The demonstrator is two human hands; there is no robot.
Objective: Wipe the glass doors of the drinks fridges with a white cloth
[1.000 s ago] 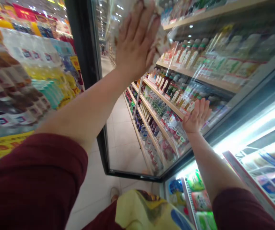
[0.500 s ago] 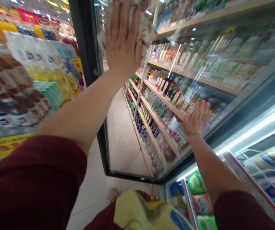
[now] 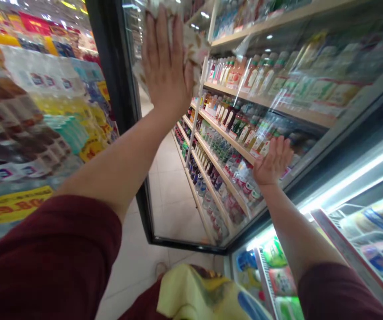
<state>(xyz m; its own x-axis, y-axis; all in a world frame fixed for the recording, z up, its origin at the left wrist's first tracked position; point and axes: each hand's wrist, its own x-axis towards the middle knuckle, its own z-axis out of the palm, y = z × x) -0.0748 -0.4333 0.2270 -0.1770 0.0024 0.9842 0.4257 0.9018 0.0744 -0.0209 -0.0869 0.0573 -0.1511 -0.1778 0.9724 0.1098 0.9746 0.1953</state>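
Glass door, cloth and two hands

Cloth, one, pale with brownish patches: is lying crumpled against the upper part of the glass, close to the upright of the frame, its edges showing around the hand that is covering it.

Left hand: is pressing the cloth flat with an open palm, fingers extended and slightly spread.

Right hand: is holding nothing visible, being opened out with the fingers up and close together, and is appearing to rest against the same pane, lower and nearer the cooler.

Glass door, dark-framed: is standing open, with shelves of bottles showing in its pane, whether through it or by reflection being impossible to tell.

Lit cooler: is holding packaged goods on wire racks, at the right.

Stacked bottle packs: are filling the left side, a yellow price sign hanging below.

Tiled floor: is showing beneath the door
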